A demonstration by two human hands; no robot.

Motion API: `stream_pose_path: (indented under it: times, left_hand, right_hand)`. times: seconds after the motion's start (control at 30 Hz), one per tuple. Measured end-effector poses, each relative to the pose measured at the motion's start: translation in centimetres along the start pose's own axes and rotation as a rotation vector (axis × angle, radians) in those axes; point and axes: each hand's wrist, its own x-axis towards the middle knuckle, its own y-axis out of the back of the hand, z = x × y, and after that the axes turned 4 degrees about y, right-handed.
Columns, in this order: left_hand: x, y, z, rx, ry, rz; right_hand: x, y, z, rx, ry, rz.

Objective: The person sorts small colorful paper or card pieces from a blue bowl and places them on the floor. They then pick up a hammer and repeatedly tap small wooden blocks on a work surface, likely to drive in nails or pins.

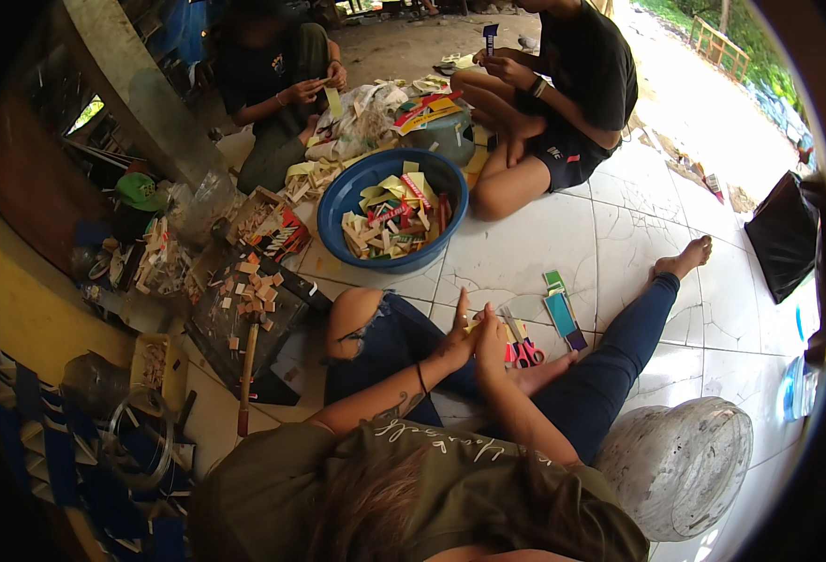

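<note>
My left hand (456,343) and my right hand (491,352) meet above my lap, between my bent left leg and stretched right leg. Their fingers point up and press together around a small pale yellow piece, mostly hidden, whose kind I cannot make out. Just right of my hands, scissors (527,354) with pink-red handles lie on the floor by my foot. Beyond them is a row of green, teal and dark blue printed strips (560,312). A blue basin (390,266) in front of me holds wooden pieces and yellow and red folded card strips.
Two people sit opposite, each handling a strip: one yellow (333,101), one dark blue (490,39). To my left, a dark board (235,342) carries small wood blocks and a wooden-handled tool (247,379). A grey, stained rounded container (680,468) stands at my right.
</note>
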Motion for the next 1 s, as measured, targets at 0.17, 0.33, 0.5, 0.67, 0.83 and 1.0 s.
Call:
stream_pose_path:
  times: [0.17, 0.33, 0.5, 0.67, 0.83, 1.0]
  left_hand:
    - [-1.3, 1.5, 1.3, -1.024, 0.385, -0.474]
    - [-1.6, 2.1, 2.1, -1.032, 0.543, -0.283]
    - [-0.5, 1.4, -0.9, -1.175, 0.182, -0.433]
    - [-0.9, 1.1, -2.8, -1.135, 0.269, -0.163]
    - [-1.1, 1.5, -1.9, -0.856, 0.230, 0.054]
    - [-1.3, 2.6, -0.7, -0.606, 0.198, 0.004]
  right_hand:
    - [0.3, 0.7, -0.9, -0.006, -0.037, 0.008]
    - [-1.1, -0.7, -1.0, -0.430, 0.438, -0.202]
    - [-1.8, -0.5, -1.6, -0.883, 0.699, -0.360]
    - [-2.1, -0.9, -0.2, -1.055, 0.926, -0.204]
    - [-2.0, -0.9, 0.9, -0.799, 0.719, -0.336]
    - [-1.5, -0.8, 2.1, 0.200, 0.057, -0.347]
